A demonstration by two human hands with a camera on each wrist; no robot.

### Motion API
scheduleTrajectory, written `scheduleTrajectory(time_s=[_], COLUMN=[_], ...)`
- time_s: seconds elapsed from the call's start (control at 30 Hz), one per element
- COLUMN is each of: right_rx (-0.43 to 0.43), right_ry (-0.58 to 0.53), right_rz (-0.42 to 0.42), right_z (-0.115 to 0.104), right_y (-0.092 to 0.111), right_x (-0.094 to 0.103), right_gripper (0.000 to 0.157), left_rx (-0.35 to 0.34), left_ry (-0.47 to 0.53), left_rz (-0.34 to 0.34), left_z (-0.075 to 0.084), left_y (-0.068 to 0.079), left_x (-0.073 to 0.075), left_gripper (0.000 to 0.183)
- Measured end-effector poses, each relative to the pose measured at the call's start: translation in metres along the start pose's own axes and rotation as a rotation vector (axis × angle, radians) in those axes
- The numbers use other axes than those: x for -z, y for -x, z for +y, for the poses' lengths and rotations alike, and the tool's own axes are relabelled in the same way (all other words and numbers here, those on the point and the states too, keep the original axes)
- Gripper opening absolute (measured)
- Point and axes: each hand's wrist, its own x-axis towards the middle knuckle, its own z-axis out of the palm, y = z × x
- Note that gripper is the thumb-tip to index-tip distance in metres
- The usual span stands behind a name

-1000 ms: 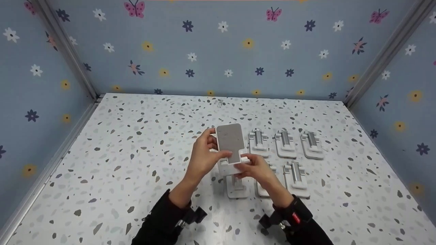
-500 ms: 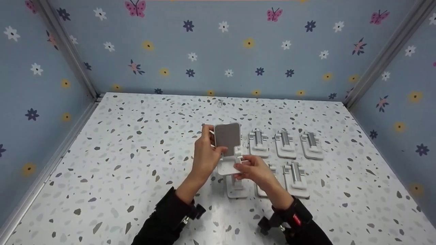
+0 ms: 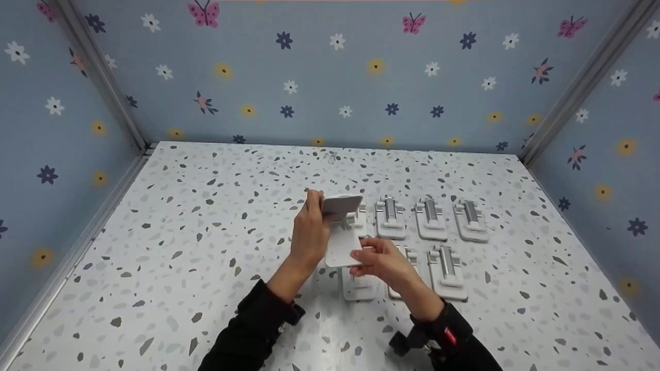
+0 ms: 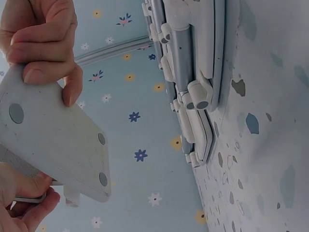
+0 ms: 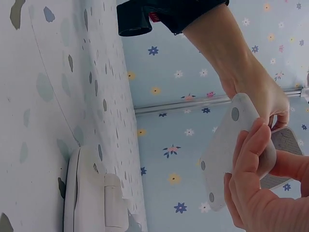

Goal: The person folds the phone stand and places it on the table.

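A white folding phone stand is held up above the table between both hands. My left hand (image 3: pixel 310 234) pinches the stand's grey-padded upper plate (image 3: pixel 341 204) by its left side. My right hand (image 3: pixel 386 264) grips the white base (image 3: pixel 342 248) at its lower right corner, thumb on top. The plate stands at an angle to the base, with the hinge arm partly showing between them. In the left wrist view, the base's underside (image 4: pixel 58 130) shows round grey feet. From the right wrist view, fingers (image 5: pixel 251 159) of the right hand wrap the base's edge.
Several folded white phone stands lie on the speckled table, among them one in the back row (image 3: pixel 431 220) and one in the front row (image 3: pixel 447 273). Another folded stand (image 3: pixel 359 291) sits partly hidden beneath the held one. Flower-patterned panels (image 3: pixel 330 77) border the table.
The upper plate has swung from facing the camera to a steep angle, exposing more of the base. My left hand has turned with the plate; the right hand keeps its grip on the stand.
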Motion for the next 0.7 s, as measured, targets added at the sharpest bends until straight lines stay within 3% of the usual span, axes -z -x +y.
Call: scheduleTrajectory(time_s=[0.23, 0.47, 0.7], right_rx=[0.004, -0.005, 0.018], right_ry=[-0.022, -0.021, -0.044], right_rz=[0.002, 0.074, 0.109], right_z=[-0.001, -0.001, 0.0], right_y=[0.001, -0.001, -0.003], right_x=[0.002, 0.004, 0.005], right_gripper=[0.025, 0.023, 0.014], left_rx=[-0.225, -0.345, -0.456], left_ry=[-0.097, -0.072, -0.137], left_rz=[0.062, 0.067, 0.161], left_z=[-0.003, 0.012, 0.012], left_y=[-0.001, -0.011, -0.015], left_x=[0.001, 0.015, 0.011], left_gripper=[0.041, 0.024, 0.015])
